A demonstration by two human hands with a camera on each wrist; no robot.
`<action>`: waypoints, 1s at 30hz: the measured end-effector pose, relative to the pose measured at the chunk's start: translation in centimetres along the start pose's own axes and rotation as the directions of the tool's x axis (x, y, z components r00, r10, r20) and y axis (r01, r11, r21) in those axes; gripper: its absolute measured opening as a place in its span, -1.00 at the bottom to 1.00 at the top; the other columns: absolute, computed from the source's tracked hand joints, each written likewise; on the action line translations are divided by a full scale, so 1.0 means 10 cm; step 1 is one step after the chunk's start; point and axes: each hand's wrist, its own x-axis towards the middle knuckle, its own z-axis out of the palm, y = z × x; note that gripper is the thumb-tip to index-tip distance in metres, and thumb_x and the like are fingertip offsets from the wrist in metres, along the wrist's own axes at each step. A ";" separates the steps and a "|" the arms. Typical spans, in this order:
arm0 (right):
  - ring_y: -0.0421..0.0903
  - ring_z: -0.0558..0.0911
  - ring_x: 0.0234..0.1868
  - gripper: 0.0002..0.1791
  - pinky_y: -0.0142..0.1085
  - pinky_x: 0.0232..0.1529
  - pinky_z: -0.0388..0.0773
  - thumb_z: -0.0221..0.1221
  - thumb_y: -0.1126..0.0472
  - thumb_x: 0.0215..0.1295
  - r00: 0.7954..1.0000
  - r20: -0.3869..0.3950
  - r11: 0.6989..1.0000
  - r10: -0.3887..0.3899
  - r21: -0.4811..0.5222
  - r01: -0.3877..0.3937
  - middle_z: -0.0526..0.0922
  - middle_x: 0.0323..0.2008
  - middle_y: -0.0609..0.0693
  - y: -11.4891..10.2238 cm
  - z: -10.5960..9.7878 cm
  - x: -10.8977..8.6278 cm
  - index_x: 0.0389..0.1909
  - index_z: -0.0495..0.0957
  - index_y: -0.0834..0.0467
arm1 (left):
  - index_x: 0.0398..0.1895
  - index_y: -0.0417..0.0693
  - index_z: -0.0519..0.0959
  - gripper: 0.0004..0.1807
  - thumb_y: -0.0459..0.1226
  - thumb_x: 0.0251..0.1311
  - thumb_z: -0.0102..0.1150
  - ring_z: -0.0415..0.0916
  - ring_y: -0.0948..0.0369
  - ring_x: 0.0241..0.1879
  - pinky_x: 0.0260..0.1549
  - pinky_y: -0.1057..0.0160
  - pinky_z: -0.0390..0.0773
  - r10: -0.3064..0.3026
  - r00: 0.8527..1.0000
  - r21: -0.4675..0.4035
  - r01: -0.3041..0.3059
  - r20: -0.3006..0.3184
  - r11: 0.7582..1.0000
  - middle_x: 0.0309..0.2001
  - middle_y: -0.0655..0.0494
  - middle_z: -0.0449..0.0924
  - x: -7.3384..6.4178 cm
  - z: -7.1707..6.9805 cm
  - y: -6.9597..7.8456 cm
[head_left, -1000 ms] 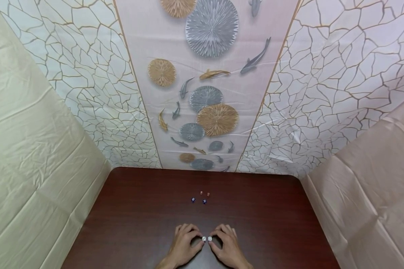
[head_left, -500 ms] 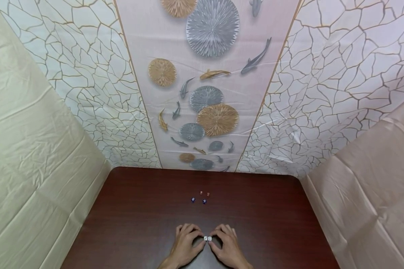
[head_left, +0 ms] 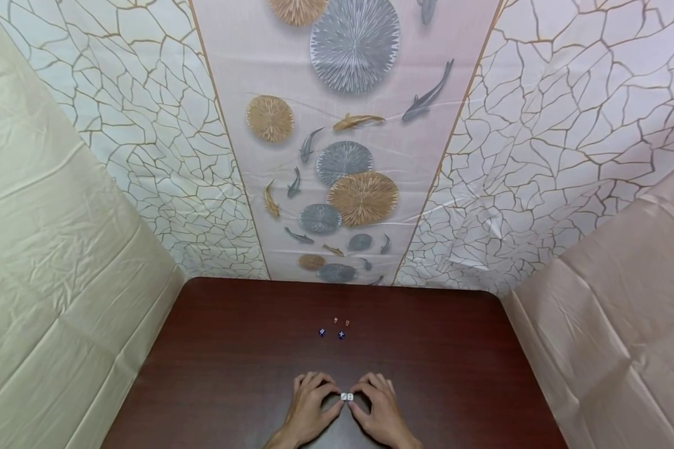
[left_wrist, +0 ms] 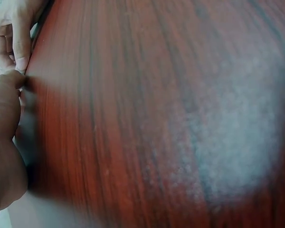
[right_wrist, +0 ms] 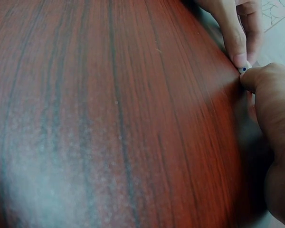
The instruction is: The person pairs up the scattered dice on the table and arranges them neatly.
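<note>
Two white dice sit side by side near the front of the table in the head view, faces edge to edge. My left hand (head_left: 312, 404) pinches the left white die (head_left: 344, 396) between thumb and forefinger. On the other side, my right hand (head_left: 379, 405) holds the right white die (head_left: 351, 396) the same way, its other fingers bent towards the tabletop. The right wrist view catches a bit of a white die (right_wrist: 244, 70) between the two hands' fingertips. In the left wrist view the thumb of my left hand (left_wrist: 4, 114) mostly hides the dice.
Beyond the hands lie two blue dice, a left one (head_left: 322, 332) and a right one (head_left: 341, 335). Just behind them are two small reddish dice (head_left: 347, 323). The dark wood table (head_left: 230, 349) is bounded by a patterned cloth (head_left: 337, 243) behind and plain cloths at both sides.
My left hand has slid its white die a little to the right, closing the gap to the other white die. My right hand and the coloured dice have stayed put.
</note>
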 end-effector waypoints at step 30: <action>-0.28 0.54 -0.09 -0.68 -0.32 -0.04 0.32 0.71 0.19 0.10 1.000 0.001 1.000 0.010 -0.005 -0.010 0.68 -0.17 -0.21 -0.02 -0.01 0.01 -0.17 0.81 -0.07 | -0.20 0.34 0.81 -0.72 -0.05 0.09 0.78 0.55 0.31 -0.01 0.10 0.05 0.32 0.039 0.999 0.021 -0.038 -0.034 0.999 -0.05 0.42 0.69 -0.02 0.03 -0.03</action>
